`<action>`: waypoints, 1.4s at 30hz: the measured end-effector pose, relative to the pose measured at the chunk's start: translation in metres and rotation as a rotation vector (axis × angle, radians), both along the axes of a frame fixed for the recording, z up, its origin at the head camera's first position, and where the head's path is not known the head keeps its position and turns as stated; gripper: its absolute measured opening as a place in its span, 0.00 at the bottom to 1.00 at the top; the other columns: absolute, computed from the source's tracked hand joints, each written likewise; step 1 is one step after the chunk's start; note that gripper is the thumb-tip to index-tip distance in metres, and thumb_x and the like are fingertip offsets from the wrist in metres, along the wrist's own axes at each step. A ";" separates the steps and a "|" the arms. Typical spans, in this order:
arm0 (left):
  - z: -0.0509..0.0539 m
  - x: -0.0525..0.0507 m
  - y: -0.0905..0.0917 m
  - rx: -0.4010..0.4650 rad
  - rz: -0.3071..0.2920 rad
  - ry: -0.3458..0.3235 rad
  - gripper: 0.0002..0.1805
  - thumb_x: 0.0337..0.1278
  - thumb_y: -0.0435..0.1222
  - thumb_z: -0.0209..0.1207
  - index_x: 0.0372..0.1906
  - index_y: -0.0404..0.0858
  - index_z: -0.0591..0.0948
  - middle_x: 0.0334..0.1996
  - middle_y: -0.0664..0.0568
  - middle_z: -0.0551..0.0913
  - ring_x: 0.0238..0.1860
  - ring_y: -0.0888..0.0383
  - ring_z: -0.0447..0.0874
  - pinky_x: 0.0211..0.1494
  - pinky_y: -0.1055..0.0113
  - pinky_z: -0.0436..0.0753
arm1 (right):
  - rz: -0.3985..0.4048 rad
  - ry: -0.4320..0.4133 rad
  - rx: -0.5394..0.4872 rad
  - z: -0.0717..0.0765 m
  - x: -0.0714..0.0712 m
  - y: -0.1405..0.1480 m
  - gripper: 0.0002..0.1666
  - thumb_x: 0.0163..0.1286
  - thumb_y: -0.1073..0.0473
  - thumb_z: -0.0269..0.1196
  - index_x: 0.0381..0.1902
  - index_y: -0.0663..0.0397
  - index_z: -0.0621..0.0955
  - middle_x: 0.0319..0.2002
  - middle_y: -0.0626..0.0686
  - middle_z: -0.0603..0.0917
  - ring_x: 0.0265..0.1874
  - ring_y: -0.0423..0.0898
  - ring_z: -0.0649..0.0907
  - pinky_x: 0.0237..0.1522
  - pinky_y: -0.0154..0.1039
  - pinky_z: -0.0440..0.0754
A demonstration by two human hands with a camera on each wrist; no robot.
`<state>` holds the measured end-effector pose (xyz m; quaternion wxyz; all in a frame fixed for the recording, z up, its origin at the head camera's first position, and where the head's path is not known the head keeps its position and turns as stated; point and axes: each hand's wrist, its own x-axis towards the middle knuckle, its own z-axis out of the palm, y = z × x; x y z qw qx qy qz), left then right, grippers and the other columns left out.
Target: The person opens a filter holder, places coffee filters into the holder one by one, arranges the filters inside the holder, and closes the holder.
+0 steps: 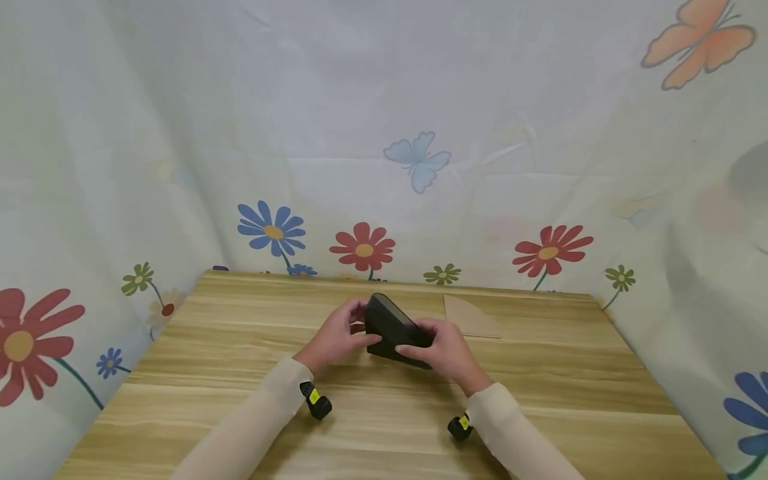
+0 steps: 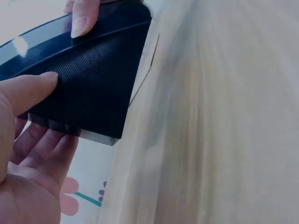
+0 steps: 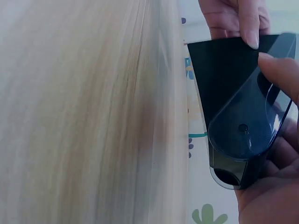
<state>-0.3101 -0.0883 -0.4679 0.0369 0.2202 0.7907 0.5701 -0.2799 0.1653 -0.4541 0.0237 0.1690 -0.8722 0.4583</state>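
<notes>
Head view: lighting even and moderate; soft shadows fall on the tabletop (image 1: 390, 427) beside the sleeves (image 1: 246, 420). The cloth backdrop (image 1: 330, 100) appears greyish, with a pale sheen along one crease. Left wrist view: hazy, the upper left corner near white; a small glare spot marks the black case (image 2: 96, 98). Right wrist view: streaked reflections on the clear cover (image 3: 233, 135); wood grain smeared and washed out in both wrist views.

No text, brand or number can be read. The yellow patches (image 1: 315, 396) on the left wrist camera (image 1: 321, 407) and right wrist camera (image 1: 459, 430) are too small to make out any lettering.
</notes>
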 end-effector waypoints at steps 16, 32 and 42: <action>0.000 0.039 -0.009 -0.069 -0.052 -0.017 0.25 0.46 0.46 0.79 0.52 0.50 0.86 0.46 0.58 0.90 0.47 0.60 0.89 0.56 0.64 0.86 | 0.207 -0.036 0.052 -0.003 0.018 0.004 0.24 0.55 0.44 0.79 0.50 0.39 0.88 0.45 0.43 0.90 0.40 0.40 0.84 0.46 0.34 0.81; -0.010 0.045 -0.012 -0.055 -0.072 -0.035 0.23 0.47 0.45 0.79 0.51 0.53 0.86 0.46 0.60 0.90 0.48 0.60 0.89 0.54 0.65 0.86 | 0.254 -0.043 0.042 -0.018 0.020 -0.001 0.21 0.56 0.46 0.79 0.46 0.42 0.88 0.38 0.42 0.90 0.35 0.37 0.83 0.41 0.32 0.80; -0.013 0.045 -0.012 -0.035 -0.082 -0.038 0.23 0.48 0.44 0.79 0.51 0.51 0.86 0.46 0.59 0.90 0.48 0.60 0.89 0.53 0.68 0.86 | 0.240 -0.066 0.018 -0.021 0.022 -0.002 0.20 0.56 0.48 0.80 0.46 0.43 0.88 0.39 0.44 0.90 0.36 0.38 0.83 0.43 0.31 0.79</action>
